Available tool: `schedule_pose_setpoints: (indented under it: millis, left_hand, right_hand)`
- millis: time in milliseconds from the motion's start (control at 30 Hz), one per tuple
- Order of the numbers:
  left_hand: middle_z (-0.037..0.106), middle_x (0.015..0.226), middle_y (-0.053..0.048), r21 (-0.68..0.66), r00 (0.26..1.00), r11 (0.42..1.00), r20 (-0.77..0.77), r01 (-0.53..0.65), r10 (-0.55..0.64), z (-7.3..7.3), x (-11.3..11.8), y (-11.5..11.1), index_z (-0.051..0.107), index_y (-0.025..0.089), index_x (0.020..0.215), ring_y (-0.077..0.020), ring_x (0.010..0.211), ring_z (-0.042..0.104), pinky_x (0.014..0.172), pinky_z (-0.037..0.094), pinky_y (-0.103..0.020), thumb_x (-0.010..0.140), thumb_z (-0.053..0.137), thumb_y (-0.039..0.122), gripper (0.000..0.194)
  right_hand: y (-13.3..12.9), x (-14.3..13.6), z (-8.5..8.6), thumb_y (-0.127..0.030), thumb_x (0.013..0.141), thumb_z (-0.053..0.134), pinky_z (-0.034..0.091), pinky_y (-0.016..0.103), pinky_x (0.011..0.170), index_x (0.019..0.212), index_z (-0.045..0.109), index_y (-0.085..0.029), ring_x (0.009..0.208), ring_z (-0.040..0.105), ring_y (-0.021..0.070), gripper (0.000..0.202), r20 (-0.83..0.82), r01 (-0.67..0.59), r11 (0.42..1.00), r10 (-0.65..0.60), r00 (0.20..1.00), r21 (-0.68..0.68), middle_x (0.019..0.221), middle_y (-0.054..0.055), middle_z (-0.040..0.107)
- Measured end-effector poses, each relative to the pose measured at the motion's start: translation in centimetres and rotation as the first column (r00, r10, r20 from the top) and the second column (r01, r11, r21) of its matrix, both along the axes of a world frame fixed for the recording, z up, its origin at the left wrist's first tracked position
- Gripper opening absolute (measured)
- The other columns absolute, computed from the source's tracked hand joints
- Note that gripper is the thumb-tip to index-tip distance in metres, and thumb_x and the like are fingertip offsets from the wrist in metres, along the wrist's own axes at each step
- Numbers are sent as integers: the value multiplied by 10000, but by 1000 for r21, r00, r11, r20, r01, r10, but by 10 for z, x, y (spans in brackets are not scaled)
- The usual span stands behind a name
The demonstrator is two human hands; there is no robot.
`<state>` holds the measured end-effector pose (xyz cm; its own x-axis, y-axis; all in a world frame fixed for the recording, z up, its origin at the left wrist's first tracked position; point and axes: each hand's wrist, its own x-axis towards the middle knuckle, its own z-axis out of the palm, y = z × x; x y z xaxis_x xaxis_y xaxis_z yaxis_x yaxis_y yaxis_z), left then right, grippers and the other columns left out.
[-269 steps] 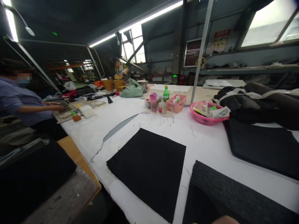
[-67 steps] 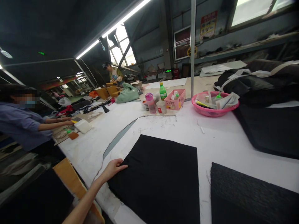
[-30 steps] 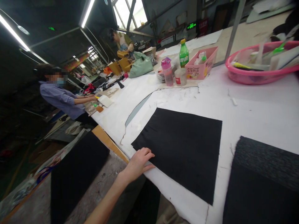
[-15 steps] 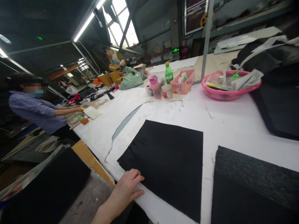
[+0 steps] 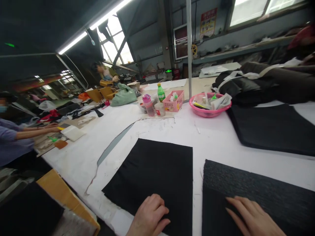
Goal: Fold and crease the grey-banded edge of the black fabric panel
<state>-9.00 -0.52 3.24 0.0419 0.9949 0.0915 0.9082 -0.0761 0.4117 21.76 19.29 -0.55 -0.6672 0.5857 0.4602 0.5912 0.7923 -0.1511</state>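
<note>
A smooth black fabric piece point(image 5: 157, 170) lies flat on the white-covered table point(image 5: 118, 127). Over its near edge is my left hand point(image 5: 150, 214), fingers loosely bent and thumb apart, holding nothing that I can see. To the right lies a grey-black textured fabric piece point(image 5: 236, 175), with a plain black layer point(image 5: 214, 209) over its near left part. My right hand point(image 5: 253, 216) is at the border between these two, its fingers stretched out and the thumb tip apart from the forefinger. Whether its fingertips press the cloth is hard to tell.
Farther back stand a pink basin point(image 5: 210, 113), a pink basket point(image 5: 173, 105), a green bottle point(image 5: 161, 92) and a pink-lidded bottle point(image 5: 149, 106). A metal pole point(image 5: 189, 49) rises behind them. Dark cloth point(image 5: 275, 131) is stacked at right. A co-worker point(image 5: 14, 141) works at left.
The view has turned to the right. My left hand has moved right along the near edge of the black piece. My right hand has come into view over the textured fabric.
</note>
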Motion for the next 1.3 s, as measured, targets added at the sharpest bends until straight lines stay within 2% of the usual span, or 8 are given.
schedule_pose_setpoints:
  millis: [167,400,600,767,867,1000,1167,1300]
  left_hand:
    - [613,967,-61,18,982,984,62,178,-179,-1,58,43,597,233,992,-232,931,554,759,471,-378,842,681,262,174]
    - [577,1081,-32,-1,987,987,1,163,-163,19,95,89,562,231,1129,-219,1035,514,877,457,-371,856,672,209,295]
    - [558,990,-30,6,985,995,-147,96,-94,21,104,127,511,232,1241,-210,940,514,802,463,-352,911,585,187,341]
    - [520,1025,-27,10,983,992,-137,129,-127,22,100,150,589,220,965,-210,980,487,795,448,-335,847,688,251,158]
    - [511,994,-21,-19,984,988,-89,150,-151,24,94,155,575,203,859,-206,965,482,784,441,-322,784,759,275,212]
    - [517,966,-20,-39,980,981,-44,190,-192,27,88,156,562,196,828,-200,939,484,765,431,-310,776,768,274,226]
    - [562,938,-11,-33,968,968,16,249,-249,25,88,156,551,193,844,-196,945,503,796,430,-303,800,737,216,193]
    - [616,1013,-13,-31,955,960,110,279,-275,18,87,156,565,207,1085,-188,974,535,872,436,-312,832,690,170,285]
  right_hand:
    - [-2,-20,23,-404,1036,258,471,382,696,1056,623,-234,861,576,232,403,93,76,995,-69,993,-67,987,64,595]
    - [-8,-25,30,-330,1039,314,373,385,688,898,566,-212,821,500,237,311,60,56,987,-48,997,-152,899,45,550]
    - [-9,-27,31,-203,1024,356,360,400,837,932,527,-199,986,480,242,194,-45,-58,975,50,998,-217,1033,52,550]
    - [-9,-25,26,-177,1012,389,362,389,839,882,497,-198,898,490,218,170,-82,-89,955,68,994,-283,901,28,537]
    - [-8,-23,24,-177,994,433,366,392,843,999,522,-201,944,491,228,92,-83,-50,958,28,996,-282,998,39,546]
    - [-3,-19,25,-208,988,458,368,410,847,1180,510,-214,1012,483,255,198,-30,5,971,-13,999,-241,1103,62,531]
    - [1,-16,27,-227,962,520,365,404,795,949,524,-212,966,488,265,21,5,26,964,-25,1000,-263,1021,48,542]
    - [2,-18,28,-161,951,515,362,408,844,956,512,-215,981,488,254,54,-28,-38,955,31,999,-294,990,38,553]
